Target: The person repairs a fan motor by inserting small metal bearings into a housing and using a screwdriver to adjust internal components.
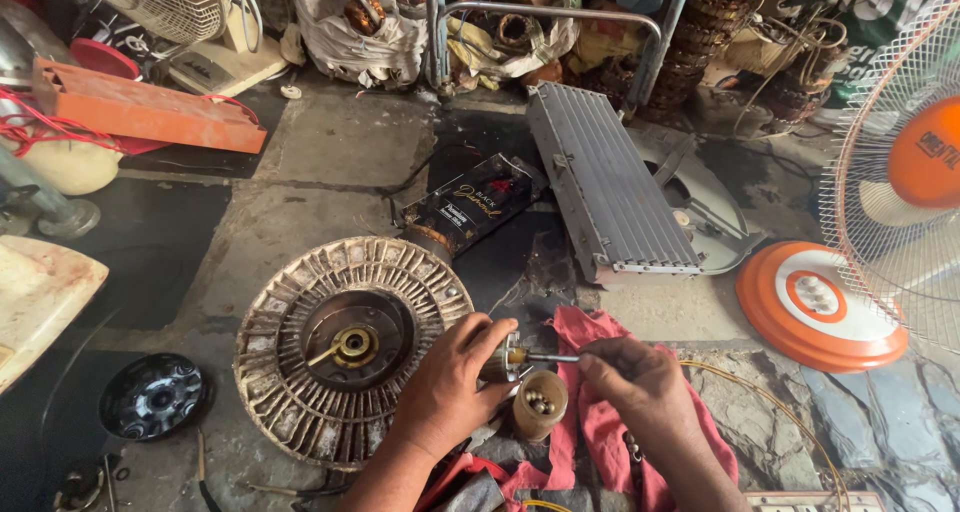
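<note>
Bearing-like metal part (508,357), mostly hidden by fingers, sits pinched in the left hand (450,387) just right of the round ribbed motor housing (340,347). Right hand (635,382) pinches a thin metal rod (552,357) touching it, above a small cup (540,404) and red cloth (600,422); both wrists are cut off at the near edge.
</note>
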